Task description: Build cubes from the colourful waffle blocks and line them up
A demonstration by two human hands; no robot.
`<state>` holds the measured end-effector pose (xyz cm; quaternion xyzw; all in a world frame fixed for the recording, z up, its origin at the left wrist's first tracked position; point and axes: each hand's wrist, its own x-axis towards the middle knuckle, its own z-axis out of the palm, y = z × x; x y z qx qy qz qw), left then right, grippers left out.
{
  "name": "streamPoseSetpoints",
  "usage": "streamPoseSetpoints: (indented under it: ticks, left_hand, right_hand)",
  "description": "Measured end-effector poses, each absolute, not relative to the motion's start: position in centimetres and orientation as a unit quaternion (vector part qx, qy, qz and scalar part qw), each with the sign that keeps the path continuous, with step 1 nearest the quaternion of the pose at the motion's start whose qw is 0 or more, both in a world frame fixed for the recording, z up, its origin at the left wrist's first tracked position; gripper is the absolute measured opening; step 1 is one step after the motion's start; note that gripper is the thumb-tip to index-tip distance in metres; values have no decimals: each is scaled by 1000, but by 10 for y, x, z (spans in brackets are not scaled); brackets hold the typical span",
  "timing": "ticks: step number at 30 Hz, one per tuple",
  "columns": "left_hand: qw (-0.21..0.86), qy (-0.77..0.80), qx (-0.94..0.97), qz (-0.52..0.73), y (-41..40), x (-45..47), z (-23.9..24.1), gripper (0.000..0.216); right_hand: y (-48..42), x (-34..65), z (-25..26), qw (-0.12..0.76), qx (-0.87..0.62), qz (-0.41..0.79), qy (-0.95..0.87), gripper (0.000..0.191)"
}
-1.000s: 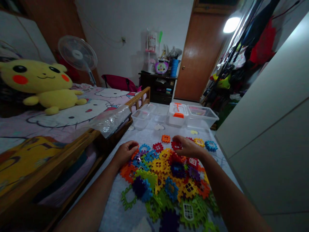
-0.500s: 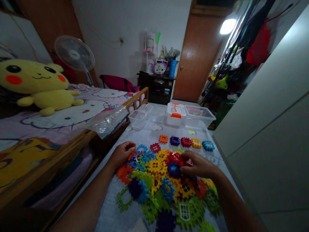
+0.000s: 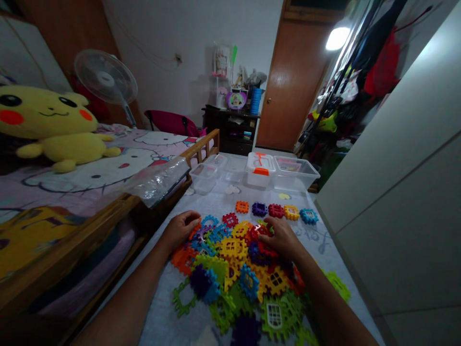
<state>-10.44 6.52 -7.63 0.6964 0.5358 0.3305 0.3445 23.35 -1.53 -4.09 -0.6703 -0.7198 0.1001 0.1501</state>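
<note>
Containers (image 3: 260, 180), contents indistinct, stand beyond toothed pieces (image 3: 233, 249), left hand (image 3: 179, 229) and right hand (image 3: 282, 235) curled, grips unclear.

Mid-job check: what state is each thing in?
Pile: loose, jumbled
Row: five pieces, laid out beyond the pile
Left grip: fingers curled, at the pile's left edge, hold unclear
Right grip: at the pile, hold unclear
Clipped box: lid on
Right box: open
Door: closed
Lamp: lit
Fan: upright, spin unclear
</note>
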Motion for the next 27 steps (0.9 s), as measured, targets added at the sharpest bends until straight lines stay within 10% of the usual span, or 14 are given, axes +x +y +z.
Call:
streamPoseSetpoints:
  ticks: [27]
  left_hand:
    - [340,534,700,332,67,-105,-78,41]
  right_hand:
    - [-22,316,-31,188,-745,177,-615,43]
